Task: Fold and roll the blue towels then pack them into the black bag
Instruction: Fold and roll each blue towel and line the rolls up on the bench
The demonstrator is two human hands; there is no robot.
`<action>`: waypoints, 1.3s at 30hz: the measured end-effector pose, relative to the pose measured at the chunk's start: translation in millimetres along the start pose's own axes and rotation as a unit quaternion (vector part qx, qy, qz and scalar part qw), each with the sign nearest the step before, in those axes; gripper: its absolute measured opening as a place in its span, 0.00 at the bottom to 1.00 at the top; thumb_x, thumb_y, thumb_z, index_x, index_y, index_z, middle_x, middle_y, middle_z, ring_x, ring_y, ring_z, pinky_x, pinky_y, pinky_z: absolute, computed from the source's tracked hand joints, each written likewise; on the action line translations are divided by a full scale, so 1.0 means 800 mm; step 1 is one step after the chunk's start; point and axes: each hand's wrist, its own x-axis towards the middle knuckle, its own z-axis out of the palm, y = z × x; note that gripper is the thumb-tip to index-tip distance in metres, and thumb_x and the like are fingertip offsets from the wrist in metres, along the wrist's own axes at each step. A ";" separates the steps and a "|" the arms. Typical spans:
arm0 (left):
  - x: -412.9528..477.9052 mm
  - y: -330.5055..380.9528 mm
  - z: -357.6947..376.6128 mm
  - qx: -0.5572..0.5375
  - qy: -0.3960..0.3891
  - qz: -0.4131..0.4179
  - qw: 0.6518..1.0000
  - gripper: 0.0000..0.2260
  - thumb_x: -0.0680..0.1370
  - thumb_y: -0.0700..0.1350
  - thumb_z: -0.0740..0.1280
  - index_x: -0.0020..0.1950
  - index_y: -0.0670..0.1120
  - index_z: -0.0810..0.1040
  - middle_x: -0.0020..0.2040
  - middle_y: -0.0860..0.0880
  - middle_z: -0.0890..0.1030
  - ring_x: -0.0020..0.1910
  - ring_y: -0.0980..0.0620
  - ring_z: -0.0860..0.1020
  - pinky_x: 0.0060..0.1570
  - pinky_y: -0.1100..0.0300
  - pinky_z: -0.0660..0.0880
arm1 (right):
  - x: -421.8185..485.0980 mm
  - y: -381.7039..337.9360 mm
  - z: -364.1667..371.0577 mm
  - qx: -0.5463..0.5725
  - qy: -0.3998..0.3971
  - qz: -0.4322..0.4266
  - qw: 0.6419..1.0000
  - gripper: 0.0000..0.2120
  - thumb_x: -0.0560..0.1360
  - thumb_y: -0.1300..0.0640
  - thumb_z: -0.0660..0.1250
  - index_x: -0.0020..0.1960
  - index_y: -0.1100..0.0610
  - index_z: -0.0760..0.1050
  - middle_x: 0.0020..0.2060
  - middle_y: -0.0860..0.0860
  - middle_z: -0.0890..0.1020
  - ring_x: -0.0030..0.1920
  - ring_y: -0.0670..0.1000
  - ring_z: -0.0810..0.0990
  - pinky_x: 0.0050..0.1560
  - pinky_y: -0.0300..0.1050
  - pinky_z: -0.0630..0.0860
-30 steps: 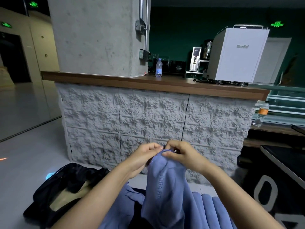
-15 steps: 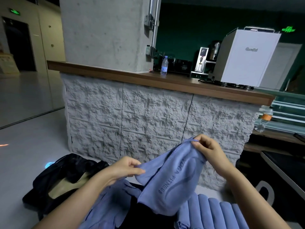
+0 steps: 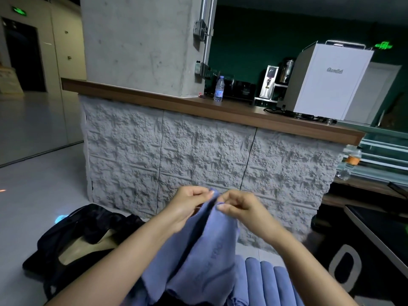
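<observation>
Your left hand (image 3: pixel 187 208) and right hand (image 3: pixel 245 212) pinched the blue towel's (image 3: pixel 205 261) top edge together. It hung beside the black bag (image 3: pixel 84 237).

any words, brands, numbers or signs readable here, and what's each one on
Nothing reads cleanly.
Grey brand name on the white machine: too blurred to spell.
Lettering embossed on the blue towel held by the left hand and right hand: blurred by motion.
Green exit signs, upper left and upper right: glowing shapes only.
Water bottle label: too small.
Large white character on the black panel: "O" or "0".
</observation>
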 end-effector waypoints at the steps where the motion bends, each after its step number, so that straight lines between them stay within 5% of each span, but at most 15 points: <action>1: -0.002 0.001 0.004 0.024 -0.005 0.007 1.000 0.05 0.76 0.42 0.69 0.47 0.41 0.83 0.41 0.47 0.82 0.39 0.57 0.77 0.39 0.68 0.72 | 0.004 0.001 0.006 0.026 0.016 0.005 1.000 0.04 0.75 0.62 0.68 0.43 0.62 0.76 0.29 0.48 0.76 0.32 0.45 0.70 0.35 0.37 0.64; 4: -0.008 0.006 0.003 0.056 -0.006 0.002 0.998 0.06 0.77 0.41 0.67 0.48 0.42 0.83 0.40 0.49 0.84 0.38 0.58 0.79 0.35 0.68 0.72 | 0.012 0.001 0.016 0.039 0.065 0.014 0.997 0.06 0.74 0.61 0.69 0.40 0.60 0.74 0.21 0.42 0.71 0.25 0.40 0.65 0.29 0.34 0.61; 8: -0.016 0.009 -0.006 0.076 -0.006 0.011 0.997 0.07 0.78 0.40 0.65 0.47 0.42 0.83 0.42 0.48 0.85 0.41 0.57 0.81 0.38 0.66 0.75 | 0.018 0.013 0.021 0.030 0.108 0.029 0.993 0.07 0.74 0.60 0.70 0.39 0.58 0.75 0.22 0.43 0.72 0.26 0.42 0.67 0.31 0.37 0.63; 11: -0.022 0.011 -0.007 0.081 -0.021 0.024 0.996 0.13 0.77 0.47 0.67 0.50 0.36 0.81 0.45 0.46 0.84 0.44 0.56 0.81 0.41 0.68 0.75 | 0.019 0.016 0.022 0.037 0.109 0.032 0.993 0.06 0.74 0.60 0.70 0.40 0.59 0.74 0.23 0.43 0.73 0.26 0.42 0.68 0.30 0.36 0.63; 14: -0.023 0.014 -0.005 0.090 -0.022 0.038 0.995 0.08 0.73 0.44 0.72 0.49 0.41 0.83 0.43 0.49 0.84 0.43 0.59 0.81 0.41 0.70 0.73 | 0.018 0.016 0.020 0.093 0.087 0.021 0.992 0.06 0.75 0.63 0.68 0.40 0.58 0.73 0.24 0.47 0.71 0.26 0.42 0.64 0.28 0.35 0.60; 18: 0.001 0.026 -0.010 0.032 0.031 0.015 0.999 0.10 0.74 0.39 0.69 0.55 0.39 0.80 0.51 0.44 0.83 0.52 0.50 0.80 0.53 0.59 0.76 | 0.006 0.028 0.012 0.154 0.048 0.004 0.987 0.12 0.70 0.47 0.73 0.40 0.54 0.75 0.30 0.56 0.72 0.35 0.50 0.67 0.35 0.40 0.64; 22: 0.039 0.040 -0.049 0.025 0.091 0.012 0.995 0.03 0.74 0.41 0.69 0.47 0.46 0.81 0.47 0.48 0.82 0.50 0.50 0.78 0.59 0.52 0.71 | -0.021 0.057 -0.008 0.128 0.036 0.028 0.991 0.18 0.61 0.43 0.77 0.35 0.54 0.75 0.28 0.52 0.74 0.31 0.47 0.70 0.31 0.36 0.65; 25: 0.066 0.042 -0.087 0.023 0.149 0.015 0.988 0.03 0.75 0.41 0.68 0.43 0.48 0.79 0.40 0.52 0.82 0.43 0.52 0.76 0.52 0.55 0.71 | -0.048 0.085 -0.038 0.047 0.044 0.061 0.996 0.17 0.60 0.42 0.76 0.30 0.53 0.74 0.26 0.47 0.71 0.31 0.46 0.66 0.32 0.42 0.62; 29: 0.082 0.028 -0.124 0.036 0.197 0.030 0.979 0.07 0.76 0.37 0.67 0.39 0.47 0.78 0.25 0.59 0.79 0.32 0.58 0.74 0.31 0.71 0.72 | -0.072 0.116 -0.083 -0.188 0.048 0.022 0.981 0.18 0.69 0.33 0.66 0.33 0.47 0.73 0.31 0.41 0.74 0.35 0.43 0.72 0.38 0.42 0.67; 33: 0.082 -0.001 -0.143 0.086 0.201 0.042 0.975 0.06 0.76 0.35 0.67 0.40 0.43 0.78 0.25 0.58 0.78 0.28 0.62 0.73 0.30 0.72 0.71 | -0.066 0.139 -0.115 -0.400 0.032 -0.021 0.916 0.14 0.76 0.40 0.60 0.39 0.45 0.77 0.56 0.37 0.74 0.56 0.51 0.72 0.55 0.43 0.68; 36: 0.075 -0.018 -0.152 0.090 0.201 0.030 0.975 0.05 0.75 0.34 0.68 0.49 0.37 0.79 0.28 0.56 0.80 0.27 0.63 0.75 0.31 0.72 0.73 | -0.053 0.132 -0.117 -0.378 0.067 0.039 0.923 0.08 0.75 0.53 0.69 0.39 0.53 0.82 0.42 0.39 0.79 0.46 0.49 0.80 0.45 0.26 0.66; 39: 0.068 -0.006 -0.156 0.090 0.192 0.043 0.976 0.07 0.74 0.33 0.68 0.51 0.38 0.79 0.28 0.57 0.81 0.28 0.65 0.76 0.33 0.73 0.74 | -0.041 0.110 -0.116 -0.293 0.147 0.072 0.942 0.07 0.71 0.62 0.73 0.39 0.51 0.82 0.33 0.41 0.81 0.32 0.36 0.77 0.33 0.26 0.66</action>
